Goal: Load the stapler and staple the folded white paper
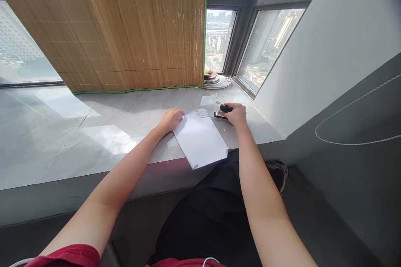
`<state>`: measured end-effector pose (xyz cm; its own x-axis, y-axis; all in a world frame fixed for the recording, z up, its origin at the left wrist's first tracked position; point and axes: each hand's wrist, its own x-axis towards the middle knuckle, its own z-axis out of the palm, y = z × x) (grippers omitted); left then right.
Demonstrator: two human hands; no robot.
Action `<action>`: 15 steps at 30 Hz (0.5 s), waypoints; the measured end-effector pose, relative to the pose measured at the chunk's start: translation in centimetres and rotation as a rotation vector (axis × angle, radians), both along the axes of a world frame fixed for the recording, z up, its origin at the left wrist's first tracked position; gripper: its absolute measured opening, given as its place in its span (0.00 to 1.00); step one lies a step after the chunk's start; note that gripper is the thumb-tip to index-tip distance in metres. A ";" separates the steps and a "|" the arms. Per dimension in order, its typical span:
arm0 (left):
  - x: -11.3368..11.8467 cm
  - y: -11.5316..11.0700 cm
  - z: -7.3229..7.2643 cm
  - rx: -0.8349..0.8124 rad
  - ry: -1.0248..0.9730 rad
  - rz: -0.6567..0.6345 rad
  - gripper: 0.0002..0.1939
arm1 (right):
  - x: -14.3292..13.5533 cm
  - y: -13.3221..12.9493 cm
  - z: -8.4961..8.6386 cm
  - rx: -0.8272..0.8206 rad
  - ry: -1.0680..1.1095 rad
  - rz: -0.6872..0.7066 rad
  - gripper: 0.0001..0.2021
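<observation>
The place reads as a home, at a window corner high above the ground: a wide, pale-grey tiled sill [62,129], a green-edged brown bamboo-slat blind [131,29], dark-grey metal-framed windows [246,37] over distant pale high-rise buildings [216,44], a white beaded pull cord [344,144], and, small and half hidden, what may be a stack of round plates [211,78]
</observation>
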<state>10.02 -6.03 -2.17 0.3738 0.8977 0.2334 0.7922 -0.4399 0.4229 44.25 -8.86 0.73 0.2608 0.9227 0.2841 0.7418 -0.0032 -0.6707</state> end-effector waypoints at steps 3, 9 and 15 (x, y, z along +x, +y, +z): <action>-0.8 0.4 0.0 0.003 -0.160 -0.070 0.10 | 0.0 0.1 -0.1 -0.027 -0.066 -0.034 0.20; -0.8 0.4 -0.2 -0.007 -0.355 -0.103 0.09 | -1.2 0.1 -0.4 -0.019 -0.038 0.124 0.20; -0.7 0.0 0.1 -0.025 -0.352 -0.094 0.11 | -2.2 0.0 -0.5 0.017 -0.086 0.219 0.17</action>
